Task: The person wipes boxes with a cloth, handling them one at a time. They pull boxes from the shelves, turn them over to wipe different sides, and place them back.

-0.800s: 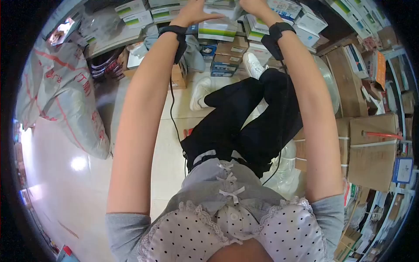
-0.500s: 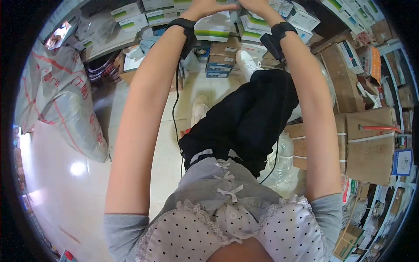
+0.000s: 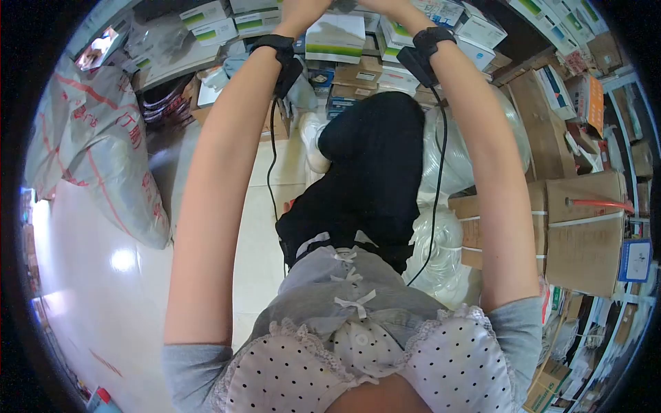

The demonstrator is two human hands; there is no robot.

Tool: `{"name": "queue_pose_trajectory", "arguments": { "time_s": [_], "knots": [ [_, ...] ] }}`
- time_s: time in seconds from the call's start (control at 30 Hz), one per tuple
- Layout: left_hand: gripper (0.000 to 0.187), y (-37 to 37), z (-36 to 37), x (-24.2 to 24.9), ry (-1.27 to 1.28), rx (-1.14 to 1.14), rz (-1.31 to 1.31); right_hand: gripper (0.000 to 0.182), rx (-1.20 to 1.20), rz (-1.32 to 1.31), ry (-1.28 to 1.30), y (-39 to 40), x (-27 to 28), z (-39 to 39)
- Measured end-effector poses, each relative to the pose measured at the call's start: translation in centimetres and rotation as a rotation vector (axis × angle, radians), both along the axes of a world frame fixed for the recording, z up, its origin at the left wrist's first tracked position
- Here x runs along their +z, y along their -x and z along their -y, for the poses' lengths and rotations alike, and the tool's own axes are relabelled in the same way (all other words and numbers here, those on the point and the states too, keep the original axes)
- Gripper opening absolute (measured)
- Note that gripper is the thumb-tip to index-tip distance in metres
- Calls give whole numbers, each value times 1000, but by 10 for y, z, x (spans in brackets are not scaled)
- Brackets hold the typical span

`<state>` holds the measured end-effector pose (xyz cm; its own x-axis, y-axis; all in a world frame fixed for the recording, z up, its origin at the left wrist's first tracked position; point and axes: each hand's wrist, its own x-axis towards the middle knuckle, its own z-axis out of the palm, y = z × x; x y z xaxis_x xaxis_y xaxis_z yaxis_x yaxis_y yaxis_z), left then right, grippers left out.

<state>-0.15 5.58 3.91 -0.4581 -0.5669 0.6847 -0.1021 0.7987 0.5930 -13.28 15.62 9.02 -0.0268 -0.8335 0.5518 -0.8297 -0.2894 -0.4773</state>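
My left hand (image 3: 301,14) reaches up to the top edge of the view, above the stacked boxes, and its fingers are mostly cut off. Opposite it, my right hand (image 3: 394,8) is cropped the same way. A small blurred grey thing (image 3: 344,5) shows between the two hands; what it is, and whether either hand grips it, I cannot make out. Just below the hands sits a white box with a green stripe (image 3: 335,38). Black bands with small modules circle both wrists, and a cable runs down from each.
Several white-and-green boxes (image 3: 210,22) line the shelf ahead. A printed white sack (image 3: 103,151) stands at left. On the right are cardboard cartons (image 3: 585,237) and a red-handled tool (image 3: 599,204). Coiled clear tubing (image 3: 441,251) lies beside my leg.
Both hands have shifted slightly up and left, and a grey thing now shows between them. My raised leg has swung left, uncovering more clear tubing.
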Motion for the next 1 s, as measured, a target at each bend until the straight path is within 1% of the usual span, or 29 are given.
{"name": "queue_pose_trajectory", "arguments": {
  "time_s": [0.03, 0.07, 0.17, 0.2, 0.27, 0.3, 0.33, 0.37, 0.4, 0.43, 0.47, 0.5, 0.53, 0.57, 0.6, 0.63, 0.7, 0.73, 0.8, 0.83, 0.87, 0.9, 0.93, 0.97, 1.0],
  "knots": [
    [43, -8, -5, 2, 22, 70, 24, 52, 20, -26, 10, -3, -5, 5],
    [40, -13, -5, 4, 46, 141, 47, 47, 40, -84, 83, -4, -10, 10],
    [41, -14, 34, -22, 117, 113, 40, 42, 42, -178, 15, -3, -20, 31],
    [43, -15, 46, -33, 164, 145, 44, 38, 42, -180, 138, 2, -35, 45],
    [47, -15, 65, -53, 255, 210, 47, 39, 56, -147, -64, 2, -42, 55],
    [48, -16, 70, -62, 245, 247, 111, 39, 58, -135, -164, 4, -45, 61],
    [50, -20, 71, -73, 235, 278, 178, 42, 25, -222, -13, 9, -68, 76],
    [52, -21, 73, -80, 231, 307, 247, 46, -29, -291, -55, 20, -89, 85],
    [47, -17, 79, -92, 212, 218, 141, 50, -84, -361, -92, 24, -100, 91],
    [45, -15, 80, -92, 129, 188, 209, 53, -140, -429, -129, 25, -103, 95],
    [44, -13, 79, -95, 44, 159, 279, 45, -168, -405, -123, 28, -107, 96],
    [43, -12, 82, -99, -45, 131, 352, 45, -171, -367, -103, 35, -116, 99],
    [42, -4, 92, -115, -21, 133, 303, 44, -174, -328, -78, 43, -125, 104],
    [38, 1, 104, -128, -63, 124, 328, 44, -178, -289, -47, 53, -132, 110],
    [34, 5, 109, -128, -114, 98, 340, 41, -217, -227, -131, 55, -129, 106],
    [29, 10, 112, -130, -168, 72, 348, 40, -256, -227, -106, 61, -134, 106],
    [24, 21, 120, -139, -169, 65, 277, 40, -323, -234, -68, 74, -154, 103],
    [21, 27, 122, -136, -166, 66, 238, 40, -288, -272, -50, 80, -160, 101],
    [19, 38, 112, -127, 79, 202, 214, 41, -218, -341, -8, 89, -176, 100],
    [18, 44, 106, -123, 199, 266, 200, 40, -179, -341, 52, 92, -186, 103],
    [22, 52, 105, -127, 186, 238, 222, 40, -141, -345, 108, 96, -197, 106],
    [23, 60, 105, -129, 237, 191, 235, 39, -104, -347, 162, 98, -205, 107],
    [24, 65, 105, -131, 288, 146, 254, 35, -110, -317, 143, 96, -206, 106],
    [24, 68, 104, -134, 340, 106, 274, 35, -95, -287, 119, 95, -206, 107],
    [31, 71, 102, -137, 476, 134, 316, 34, -80, -260, 101, 97, -207, 109]
  ]
}}
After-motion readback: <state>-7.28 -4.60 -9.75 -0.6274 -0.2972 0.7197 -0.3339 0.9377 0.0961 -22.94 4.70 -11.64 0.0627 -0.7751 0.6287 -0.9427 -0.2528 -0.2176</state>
